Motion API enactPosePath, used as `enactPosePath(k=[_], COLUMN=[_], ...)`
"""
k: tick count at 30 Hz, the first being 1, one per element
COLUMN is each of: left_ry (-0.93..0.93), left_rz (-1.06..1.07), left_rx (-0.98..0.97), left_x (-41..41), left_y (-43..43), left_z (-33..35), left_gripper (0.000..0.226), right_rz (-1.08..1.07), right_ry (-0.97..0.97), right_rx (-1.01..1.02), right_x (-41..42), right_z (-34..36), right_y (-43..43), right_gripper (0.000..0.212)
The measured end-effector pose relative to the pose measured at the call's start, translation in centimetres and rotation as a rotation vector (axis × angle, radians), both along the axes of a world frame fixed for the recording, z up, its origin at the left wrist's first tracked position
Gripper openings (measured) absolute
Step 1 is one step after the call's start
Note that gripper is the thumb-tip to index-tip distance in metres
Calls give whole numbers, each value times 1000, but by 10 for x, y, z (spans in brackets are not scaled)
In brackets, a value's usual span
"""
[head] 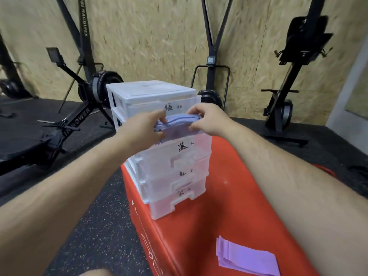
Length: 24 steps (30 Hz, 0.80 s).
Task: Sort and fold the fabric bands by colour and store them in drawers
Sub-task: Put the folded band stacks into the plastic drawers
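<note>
- Folded blue-lilac band stack [177,126] held over pulled-out second drawer [191,150] of white drawer unit [151,92]; contact with drawer floor cannot be told.
- Stack gripped at both ends: left hand [139,126] fingers curled over left end; right hand [209,120] fingers on top, thumb beneath, at right end.
- Stack judged light, soft and floppy; layers likely to slip or splay if loosened.
- Best held at both short ends, pressed flat, supported from below.
- Purple band stack [247,257] laid on red pad [199,226], beside right forearm, not held.
</note>
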<state>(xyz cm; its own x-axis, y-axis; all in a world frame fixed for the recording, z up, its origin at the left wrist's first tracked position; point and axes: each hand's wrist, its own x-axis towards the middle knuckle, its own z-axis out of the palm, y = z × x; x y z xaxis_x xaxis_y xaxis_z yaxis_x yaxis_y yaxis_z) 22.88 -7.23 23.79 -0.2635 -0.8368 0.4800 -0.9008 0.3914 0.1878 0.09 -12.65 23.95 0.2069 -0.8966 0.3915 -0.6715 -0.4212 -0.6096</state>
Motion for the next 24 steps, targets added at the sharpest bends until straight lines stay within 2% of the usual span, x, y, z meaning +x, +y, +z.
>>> enactPosePath(k=[3, 6, 11, 15, 21, 24], left_ry=[-9, -15, -184, -285, -393, -360], left_rz=[-28, -69, -97, -108, -56, -36], left_rx=[149, 203, 248, 350, 479, 503], left_x=[1, 3, -2, -2, -3, -4], left_y=[-14, -24, -34, -41, -44, -35], left_z=[-8, -12, -14, -12, -9, -4], left_gripper=[35, 34, 25, 21, 32, 29], right_rz=[-9, -28, -26, -2, 28, 12], right_ry=[77, 89, 62, 190, 329, 298], right_rx=[93, 174, 303, 335, 392, 291], right_x=[2, 4, 9, 19, 26, 21], right_z=[-11, -16, -20, -24, -18, -23], right_y=[-14, -20, -28, -34, -24, -24], right_gripper=[32, 27, 23, 30, 40, 33])
